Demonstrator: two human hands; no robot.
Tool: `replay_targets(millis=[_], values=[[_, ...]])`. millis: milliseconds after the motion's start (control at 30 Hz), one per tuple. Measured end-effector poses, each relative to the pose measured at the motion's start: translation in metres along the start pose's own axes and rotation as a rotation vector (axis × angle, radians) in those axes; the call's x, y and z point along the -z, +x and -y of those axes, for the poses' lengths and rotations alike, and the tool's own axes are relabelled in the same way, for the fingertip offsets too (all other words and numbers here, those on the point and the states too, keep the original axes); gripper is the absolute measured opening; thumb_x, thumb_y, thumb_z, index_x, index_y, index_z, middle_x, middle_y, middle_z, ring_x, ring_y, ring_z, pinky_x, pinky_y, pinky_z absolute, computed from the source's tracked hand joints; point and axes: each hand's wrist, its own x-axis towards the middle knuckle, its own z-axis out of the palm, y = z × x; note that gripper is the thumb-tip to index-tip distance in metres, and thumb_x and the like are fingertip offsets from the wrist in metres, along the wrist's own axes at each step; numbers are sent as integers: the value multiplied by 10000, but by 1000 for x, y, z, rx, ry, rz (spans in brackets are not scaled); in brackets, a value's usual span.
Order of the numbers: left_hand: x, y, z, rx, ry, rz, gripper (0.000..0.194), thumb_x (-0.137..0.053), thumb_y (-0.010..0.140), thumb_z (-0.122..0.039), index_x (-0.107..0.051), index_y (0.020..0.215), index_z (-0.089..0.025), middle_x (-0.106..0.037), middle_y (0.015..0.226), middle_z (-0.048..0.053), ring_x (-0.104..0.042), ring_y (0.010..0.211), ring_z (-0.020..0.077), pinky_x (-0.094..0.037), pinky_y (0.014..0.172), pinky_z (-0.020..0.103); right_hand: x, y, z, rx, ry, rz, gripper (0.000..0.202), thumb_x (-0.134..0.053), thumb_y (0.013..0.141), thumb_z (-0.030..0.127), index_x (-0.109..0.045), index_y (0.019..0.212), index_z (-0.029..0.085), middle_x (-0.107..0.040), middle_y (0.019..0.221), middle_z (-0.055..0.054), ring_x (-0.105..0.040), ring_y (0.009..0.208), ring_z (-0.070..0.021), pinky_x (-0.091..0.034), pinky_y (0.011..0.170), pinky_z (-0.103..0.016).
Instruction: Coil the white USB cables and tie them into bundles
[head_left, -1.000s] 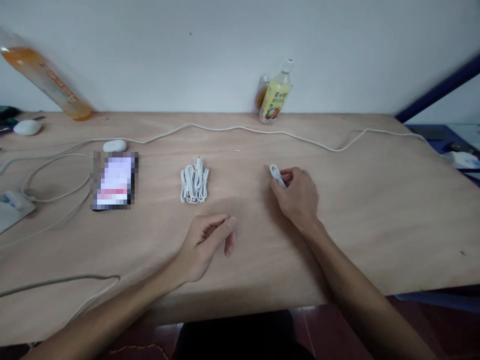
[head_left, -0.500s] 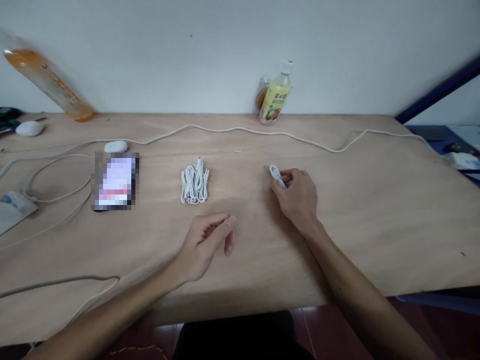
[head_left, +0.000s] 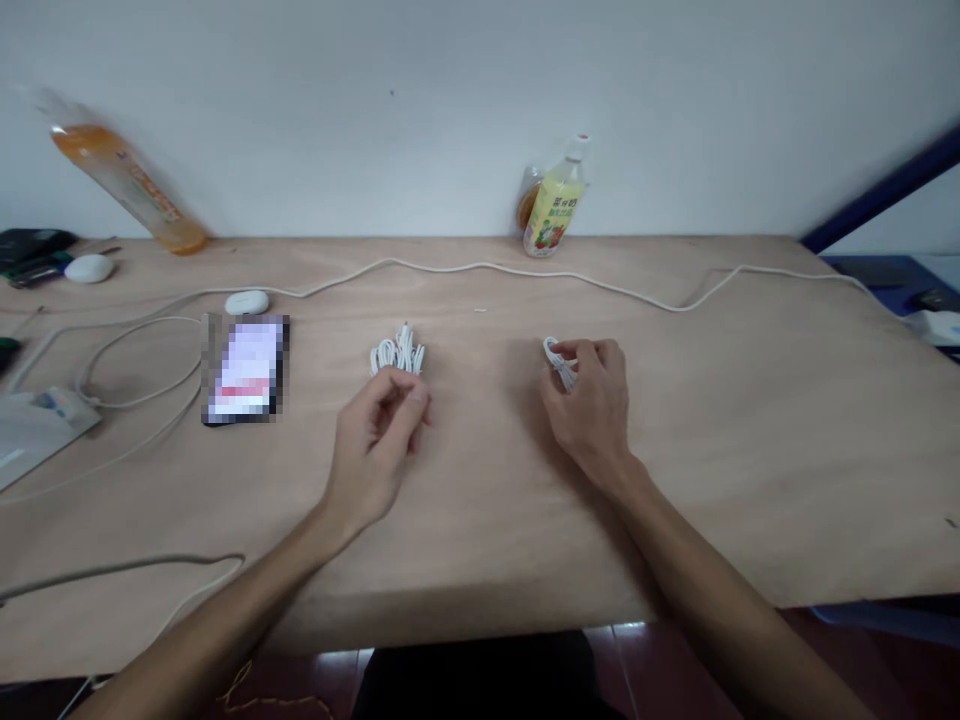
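Several coiled white cables (head_left: 397, 352) lie bunched on the wooden table, their near part hidden behind my left hand (head_left: 379, 440). The fingers of that hand are curled, with thumb and fingertips close together at the near edge of the bunch; whether they grip anything is hidden. To the right, my right hand (head_left: 589, 400) is closed on a small coiled white cable (head_left: 560, 362), whose loop sticks out past the fingertips, just over the table.
A phone (head_left: 247, 370) and a white case (head_left: 247, 303) lie left of the cables. A long white cord (head_left: 480, 266) crosses the table's back. Behind it stand a yellow-labelled bottle (head_left: 555, 210) and a leaning orange bottle (head_left: 127, 185).
My left hand has moved forward and left to the bunch of cables, now covering its near part. The cable in my right hand has turned slightly, and the camera view has shifted a little.
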Motion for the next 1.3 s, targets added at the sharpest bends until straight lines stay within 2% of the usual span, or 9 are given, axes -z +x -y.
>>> replay_targets(millis=[233, 367, 500, 700, 933, 1067, 1167, 1233, 1300], values=[[18, 31, -9, 41, 465, -171, 81, -686, 884, -303, -665, 858, -229, -691, 793, -1, -581, 668, 176, -421, 621, 312, 0, -6, 12, 92, 60, 33, 135, -581, 937, 232, -689, 1011, 267, -674, 1068, -122, -643, 1071, -330, -596, 939, -546], [21, 41, -11, 29, 684, -148, 148, -749, 882, -349, -670, 896, -225, -692, 835, 19, -624, 718, 212, -476, 704, 351, 1, -7, 17, 147, 61, 53, 129, -572, 949, 215, -689, 980, 259, -685, 1033, -122, -637, 1041, -334, -564, 971, -562], [15, 42, -11, 64, 944, -118, 211, -776, 896, -390, -701, 976, -210, -707, 1035, 101, -700, 872, 295, -522, 778, 408, 0, -10, 19, 185, 54, 88, 140, -569, 960, 196, -697, 978, 252, -698, 1061, -135, -645, 1075, -344, -561, 990, -558], [5, 33, -10, 74, 1185, -116, 248, -664, 977, -404, -756, 1082, -199, -693, 1201, 177, -719, 1061, 407, -506, 721, 428, -2, -12, 22, 197, 65, 124, 143, -579, 974, 188, -707, 980, 250, -709, 1128, -157, -640, 1177, -368, -547, 1051, -581], [9, 28, 8, -153, 1157, -169, 280, -554, 1031, -379, -749, 935, -202, -742, 1083, 158, -712, 1019, 357, -461, 685, 400, -4, -14, 18, 223, 69, 112, 153, -579, 986, 195, -717, 962, 257, -715, 1040, -122, -655, 1115, -351, -556, 1057, -575], [12, 31, 9, -315, 1066, -306, 283, -598, 1027, -387, -711, 827, -222, -751, 874, 108, -701, 842, 305, -492, 779, 445, -2, -15, 23, 217, 167, 97, 144, -594, 973, 198, -726, 938, 243, -720, 1002, -116, -668, 1027, -330, -563, 1020, -563], [10, 29, -1, -394, 833, -414, 264, -668, 1000, -384, -700, 793, -224, -752, 782, 52, -679, 705, 230, -495, 755, 411, 3, -13, 38, 116, 347, 135, 133, -618, 955, 223, -747, 921, 230, -725, 931, -82, -679, 922, -272, -583, 902, -463], [5, 25, -8, -299, 593, -393, 223, -716, 981, -388, -736, 834, -222, -761, 759, 25, -680, 686, 205, -479, 647, 345, 6, -8, 49, -28, 534, 264, 123, -662, 960, 286, -772, 962, 230, -732, 902, -50, -660, 823, -219, -563, 792, -387], [-1, 21, -12, -151, 350, -317, 214, -765, 956, -391, -761, 812, -232, -776, 754, 9, -686, 688, 193, -493, 637, 320, 7, -2, 59, -198, 805, 421, 236, -705, 959, 435, -791, 1027, 225, -733, 878, -33, -636, 750, -180, -516, 677, -326]])
